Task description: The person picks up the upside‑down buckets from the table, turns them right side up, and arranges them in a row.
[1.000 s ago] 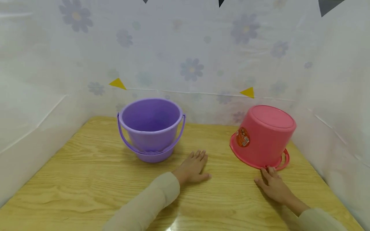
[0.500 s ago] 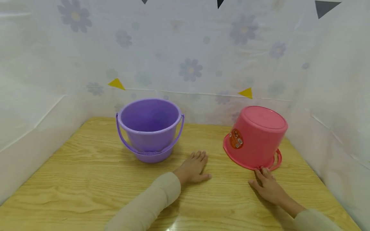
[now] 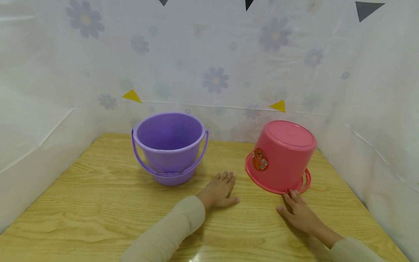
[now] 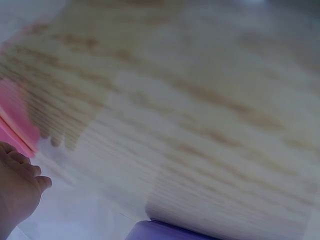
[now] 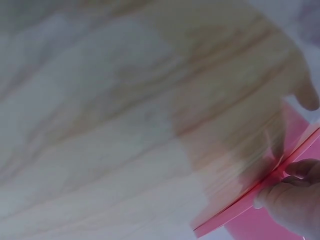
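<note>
A purple bucket (image 3: pixel 171 156) stands upright at the left, its handle hanging down in front. To the right, a red bucket (image 3: pixel 283 158) sits upside down with a round orange sticker on its side. My left hand (image 3: pixel 218 191) lies palm down with fingers spread on the wooden table (image 3: pixel 98 203), between the two buckets and apart from both. Fingertips of my right hand (image 3: pixel 299 214) touch the red bucket's near rim beside its handle (image 3: pixel 307 180), the thumb held out to the left. In the right wrist view, fingers (image 5: pixel 280 197) meet the pink-looking rim (image 5: pixel 240 200).
White flowered sheeting (image 3: pixel 209 47) hangs behind the table and along both sides. Yellow triangles (image 3: pixel 278 106) mark the back sheet, with dark triangles (image 3: pixel 368 11) along the top edge.
The red bucket has slid to the left across the table, my right hand moving with it at the rim. My left hand and the purple bucket have stayed in place.
</note>
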Demonstrator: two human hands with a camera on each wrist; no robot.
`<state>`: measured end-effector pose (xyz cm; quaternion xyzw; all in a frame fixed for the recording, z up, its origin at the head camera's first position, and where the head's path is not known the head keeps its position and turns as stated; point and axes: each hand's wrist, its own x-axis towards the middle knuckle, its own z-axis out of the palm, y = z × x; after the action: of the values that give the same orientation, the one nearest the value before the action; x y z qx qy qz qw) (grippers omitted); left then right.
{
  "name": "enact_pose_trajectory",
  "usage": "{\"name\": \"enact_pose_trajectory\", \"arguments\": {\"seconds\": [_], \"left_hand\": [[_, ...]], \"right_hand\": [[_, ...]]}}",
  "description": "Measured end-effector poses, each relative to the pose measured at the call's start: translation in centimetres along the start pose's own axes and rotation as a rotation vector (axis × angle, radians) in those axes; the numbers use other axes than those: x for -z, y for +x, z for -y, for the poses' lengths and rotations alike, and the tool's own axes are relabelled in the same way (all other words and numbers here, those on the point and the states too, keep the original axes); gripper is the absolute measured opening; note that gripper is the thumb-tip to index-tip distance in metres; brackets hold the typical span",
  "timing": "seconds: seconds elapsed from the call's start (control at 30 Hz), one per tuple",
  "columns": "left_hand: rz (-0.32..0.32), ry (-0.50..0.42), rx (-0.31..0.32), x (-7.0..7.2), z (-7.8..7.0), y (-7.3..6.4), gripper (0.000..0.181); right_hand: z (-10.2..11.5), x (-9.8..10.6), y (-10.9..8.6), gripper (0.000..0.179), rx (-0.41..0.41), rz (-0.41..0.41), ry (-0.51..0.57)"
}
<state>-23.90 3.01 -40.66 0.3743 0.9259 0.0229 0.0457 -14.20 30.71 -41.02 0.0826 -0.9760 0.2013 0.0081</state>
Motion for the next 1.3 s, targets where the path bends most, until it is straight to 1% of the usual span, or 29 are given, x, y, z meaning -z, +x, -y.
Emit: {"name": "enact_pose_trajectory", "arguments": {"seconds": [0.33, 0.63, 0.87, 0.97, 1.13, 1.3], "left_hand": [[0.003, -0.005, 0.002, 0.3, -0.1, 0.0, 0.081], [0.002, -0.006, 0.003, 0.5, 0.0, 0.1, 0.081], [-0.038, 0.004, -0.021, 0.2, 0.3, 0.1, 0.082], [-0.048, 0.010, -0.020, 0.3, 0.3, 0.0, 0.082], [-0.037, -0.001, -0.003, 0.4, 0.4, -0.1, 0.081], [-0.034, -0.005, 0.008, 0.2, 0.5, 0.0, 0.081]], "right_hand": [[0.6, 0.0, -0.1, 0.070, 0.005, 0.026, 0.042], [1.2, -0.1, -0.3, 0.069, 0.025, 0.037, 0.028], [1.6, -0.3, -0.3, 0.066, 0.051, 0.021, 0.012], [1.6, -0.4, -0.4, 0.065, 0.060, 0.022, 0.007], [1.7, -0.5, -0.5, 0.065, 0.079, 0.019, 0.003], [1.9, -0.6, -0.7, 0.064, 0.106, 0.006, 0.006]]}}
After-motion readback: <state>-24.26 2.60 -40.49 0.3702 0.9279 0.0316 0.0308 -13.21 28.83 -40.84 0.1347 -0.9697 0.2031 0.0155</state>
